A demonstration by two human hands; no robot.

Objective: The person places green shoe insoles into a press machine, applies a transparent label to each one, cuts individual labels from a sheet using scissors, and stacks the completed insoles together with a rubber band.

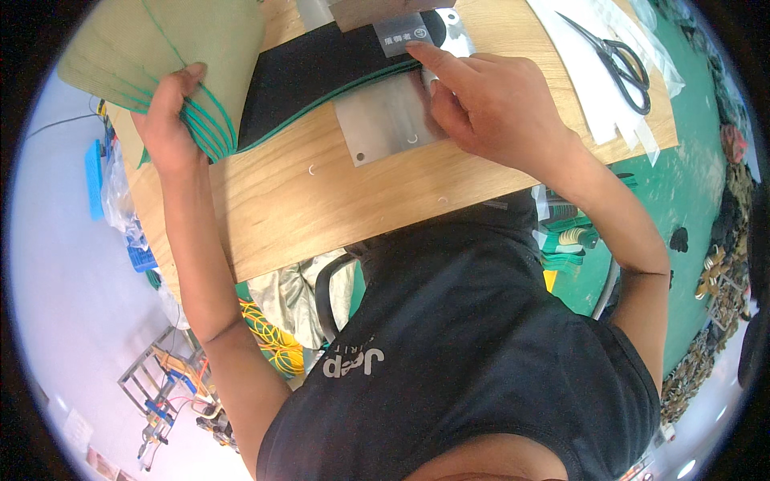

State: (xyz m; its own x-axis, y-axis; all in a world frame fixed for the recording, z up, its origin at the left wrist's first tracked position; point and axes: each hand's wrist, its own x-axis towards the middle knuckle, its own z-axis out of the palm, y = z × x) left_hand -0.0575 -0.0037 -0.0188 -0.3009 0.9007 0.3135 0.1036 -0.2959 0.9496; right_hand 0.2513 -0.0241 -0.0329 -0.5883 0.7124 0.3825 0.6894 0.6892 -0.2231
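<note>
My left hand (172,112) is closed around the near end of several beige, green-edged insoles (204,48), bent upward in a fan. To their right lies a black insole (297,72) with a green edge, flat on the table. A small translucent label (399,37) rests on its far right end. My right hand (505,108) has its index finger stretched out, the tip touching the label's near edge; the other fingers are curled and hold nothing visible. Beneath that hand, partly covered, is a clear plate (377,128) with a hole in one corner.
The wooden table (281,208) carries black-handled scissors (618,64) on white sheets (573,64) at the right. A brown block (385,11) stands at the far edge above the label. Yellow cable (273,341) and green-edged pieces (565,240) are below the table.
</note>
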